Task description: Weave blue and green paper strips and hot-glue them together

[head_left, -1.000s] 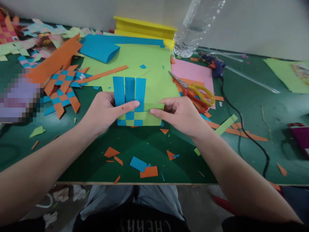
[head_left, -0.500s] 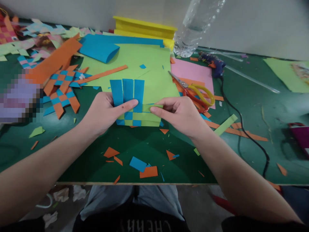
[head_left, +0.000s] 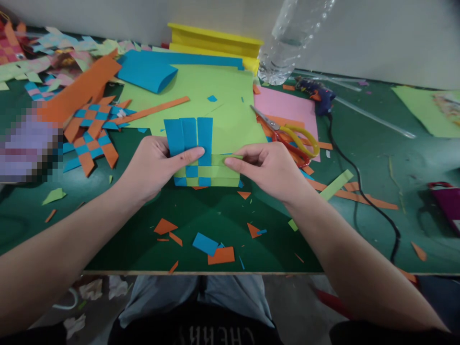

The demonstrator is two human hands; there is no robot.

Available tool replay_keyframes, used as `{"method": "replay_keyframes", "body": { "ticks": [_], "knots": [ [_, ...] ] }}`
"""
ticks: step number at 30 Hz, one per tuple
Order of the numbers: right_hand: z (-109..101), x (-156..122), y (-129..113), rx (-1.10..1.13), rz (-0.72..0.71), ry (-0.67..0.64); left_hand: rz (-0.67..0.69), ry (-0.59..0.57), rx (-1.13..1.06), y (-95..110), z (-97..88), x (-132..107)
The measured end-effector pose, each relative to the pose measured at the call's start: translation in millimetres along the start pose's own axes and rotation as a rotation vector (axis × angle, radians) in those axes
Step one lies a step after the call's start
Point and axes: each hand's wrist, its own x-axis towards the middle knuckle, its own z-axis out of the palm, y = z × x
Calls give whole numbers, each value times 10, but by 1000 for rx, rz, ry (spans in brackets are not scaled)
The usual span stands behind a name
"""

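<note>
Between my hands is a woven paper piece (head_left: pixel 192 171), with blue strips standing up and light green strips running sideways in a checker pattern. My left hand (head_left: pixel 158 165) grips its left side, the thumb pressed flat across the blue strips (head_left: pixel 189 132) and the fingers hidden behind. On the right, my right hand (head_left: pixel 264 165) pinches the end of the upper green strip (head_left: pixel 219 160) between thumb and fingers. The lower green strips extend past the blue ones beneath my right thumb. Scissors (head_left: pixel 287 136) with yellow and red handles lie just beyond my right hand.
A large green sheet (head_left: pixel 215 86) lies behind the weave, with a folded blue sheet (head_left: pixel 147 72) on it. Woven blue-and-orange pieces (head_left: pixel 91 143) sit left. A glue gun (head_left: pixel 318 96) trails a black cord at right. A plastic bottle (head_left: pixel 280 62) stands behind; paper scraps (head_left: pixel 221 255) litter the front.
The blue strips have shifted slightly left at their tops and sit closer together. Both hands keep nearly the same place and grip.
</note>
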Motion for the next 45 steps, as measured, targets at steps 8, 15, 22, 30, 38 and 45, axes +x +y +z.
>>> {"method": "replay_keyframes", "body": {
  "ticks": [8, 15, 22, 30, 38, 45],
  "knots": [
    [-4, 4, 16, -24, -7, 11, 12, 4, 23, -11, -17, 9],
    [8, 20, 7, -10, 21, 19, 24, 21, 23, -53, -36, 31],
    [-2, 16, 0, -56, 34, -96, 13, 50, 72, -7, -64, 17],
    [-16, 30, 8, -120, -2, -76, 22, 78, 83, -48, -82, 23],
    [-25, 29, 34, -140, -13, -64, 12, 102, 139, -15, -90, 29],
    [-17, 36, -8, 13, 62, -88, 19, 109, 107, -17, -100, 32]
  ]
}}
